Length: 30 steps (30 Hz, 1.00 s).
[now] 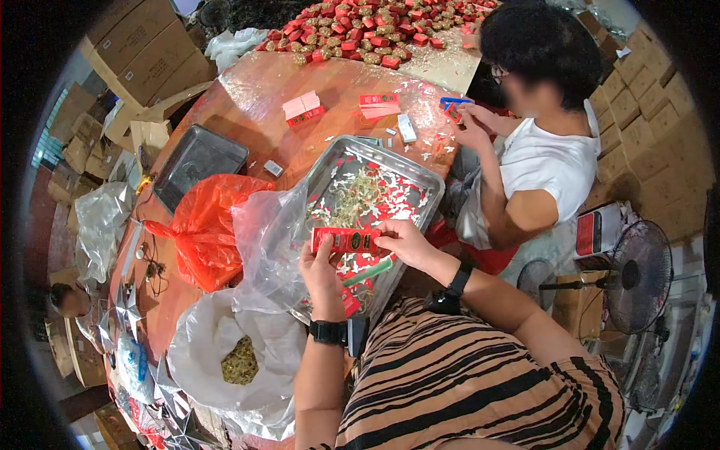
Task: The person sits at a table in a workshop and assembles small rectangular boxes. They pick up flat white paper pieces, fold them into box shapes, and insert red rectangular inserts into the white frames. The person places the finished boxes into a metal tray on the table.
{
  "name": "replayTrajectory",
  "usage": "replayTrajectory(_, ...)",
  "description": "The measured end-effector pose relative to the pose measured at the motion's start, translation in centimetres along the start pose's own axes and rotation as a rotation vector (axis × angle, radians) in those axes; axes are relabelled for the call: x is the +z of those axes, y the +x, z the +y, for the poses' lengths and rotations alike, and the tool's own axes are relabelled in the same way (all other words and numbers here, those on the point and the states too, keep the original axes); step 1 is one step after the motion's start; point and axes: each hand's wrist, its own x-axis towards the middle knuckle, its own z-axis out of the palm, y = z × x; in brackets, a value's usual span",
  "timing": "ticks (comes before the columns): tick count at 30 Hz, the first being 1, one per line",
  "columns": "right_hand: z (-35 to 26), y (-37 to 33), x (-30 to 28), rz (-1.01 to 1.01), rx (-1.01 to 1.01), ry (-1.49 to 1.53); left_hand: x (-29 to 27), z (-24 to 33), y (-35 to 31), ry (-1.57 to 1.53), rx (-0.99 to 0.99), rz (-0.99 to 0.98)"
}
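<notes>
Between my two hands is a flat red packet (347, 240) with a dark label. My left hand (321, 276) pinches its left end, and my right hand (409, 244) pinches its right end. Under the packet sits a metal tray (427, 177), strewn with white and red paper scraps and a heap of pale dried shreds (363, 193). A long green object (367, 271) lies across the tray's near part, its kind unclear. Close to my left wrist, another red packet (350, 302) shows in part.
Left stand a clear plastic bag (262, 225), a tied red bag (206, 225), a dark tray (201, 169) and a white sack (199, 337) of dried greenish bits. Red packet stacks (304, 112) sit farther back. A co-worker (544, 157) sits at right, holding something blue and red.
</notes>
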Motion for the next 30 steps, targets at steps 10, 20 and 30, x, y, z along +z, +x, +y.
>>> replayTrajectory(10,1.5,0.6,0.1,0.273,-0.04,-0.4,1.8,-1.0,-3.3,0.698,0.248,-0.186)
replayTrajectory(20,0.3,-0.1,-1.7,-0.089,0.242,0.32,-1.6,-0.8,-0.6,0.028,-0.162,-0.061)
replayTrajectory(30,-0.2,-0.6,-2.4,-0.322,0.306,0.542,-3.1,-1.5,-1.0,-0.046,-0.237,-0.047)
